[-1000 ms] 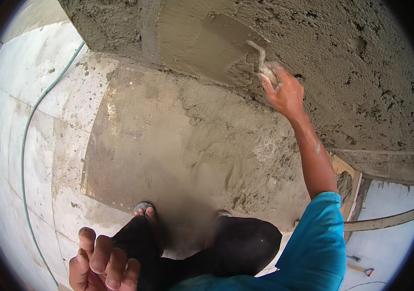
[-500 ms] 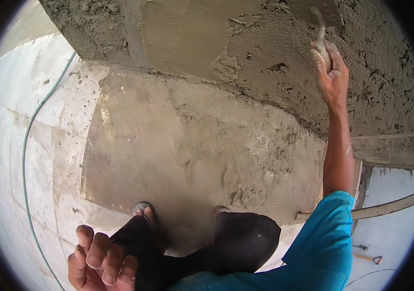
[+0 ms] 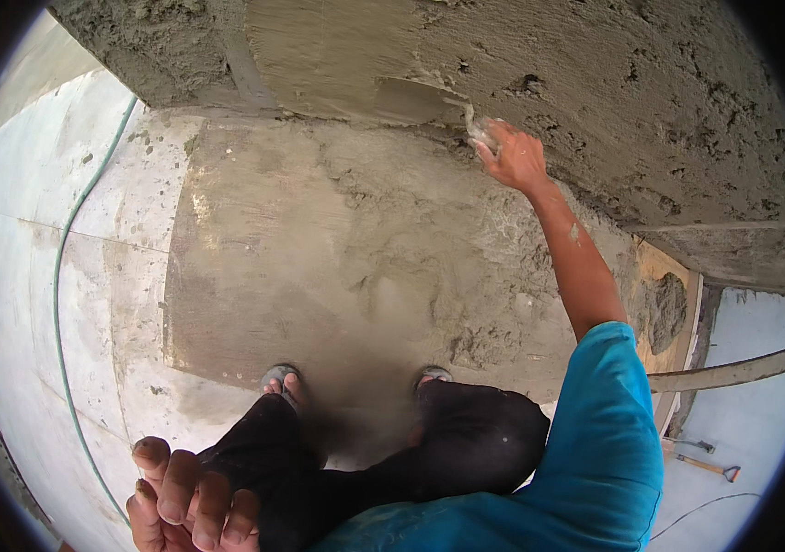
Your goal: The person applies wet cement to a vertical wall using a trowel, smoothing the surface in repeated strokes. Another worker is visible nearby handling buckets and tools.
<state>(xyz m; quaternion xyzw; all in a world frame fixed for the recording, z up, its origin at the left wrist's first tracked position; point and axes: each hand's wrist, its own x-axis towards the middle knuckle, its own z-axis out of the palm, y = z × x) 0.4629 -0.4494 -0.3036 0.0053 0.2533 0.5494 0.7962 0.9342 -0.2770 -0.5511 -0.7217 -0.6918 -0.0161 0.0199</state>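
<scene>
My right hand (image 3: 514,155) is closed round the handle of a plastering trowel (image 3: 415,101). The trowel's flat blade lies against the wet grey mortar on the wall (image 3: 613,101), low down where the wall meets the floor. A smoother patch of mortar (image 3: 337,46) lies beside and above the blade, while the mortar to its right is rough and pitted. At the lower left, my left hand (image 3: 192,501) is raised by my leg, with its fingers loosely bent and apart. Nothing shows in it.
A mortar-stained board (image 3: 254,276) covers the floor before my feet. A green hose (image 3: 59,304) runs along the pale floor on the left. To the right are a curved strip (image 3: 733,370), a mortar heap (image 3: 666,313) and a wooden-handled tool (image 3: 705,466).
My right hand has brought the trowel down and to the left, from the rough upper right mortar to the edge of the smooth patch. My left hand has hardly moved.
</scene>
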